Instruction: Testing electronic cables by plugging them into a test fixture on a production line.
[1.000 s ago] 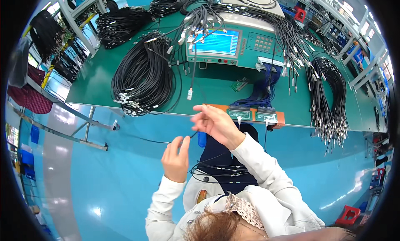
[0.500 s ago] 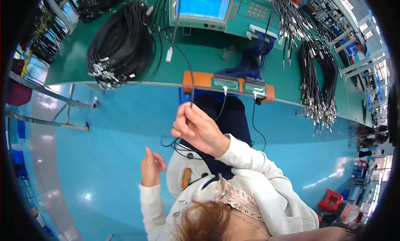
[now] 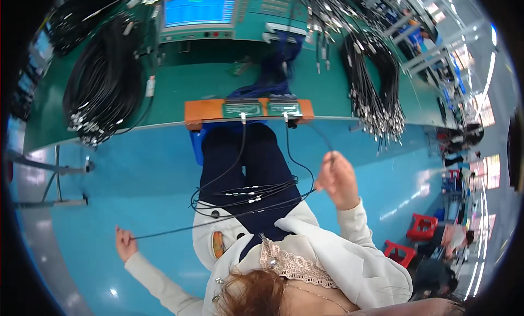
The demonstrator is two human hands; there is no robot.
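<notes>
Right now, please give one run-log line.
left hand: pinches black cable | right hand: grips same cable | cable: stretched across lap

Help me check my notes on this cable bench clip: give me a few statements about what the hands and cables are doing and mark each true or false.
1. The left hand and right hand hold one thin black cable stretched between them. True.
2. Both hands rest on the green bench. False: they are held out below its edge, over the blue floor.
3. Two cables are plugged into the orange fixture at the bench edge. True.
4. The coil of black cables lies on the bench's right side. False: it lies on the left.
5. A loose bundle of cables lies on the person's lap. True.
</notes>
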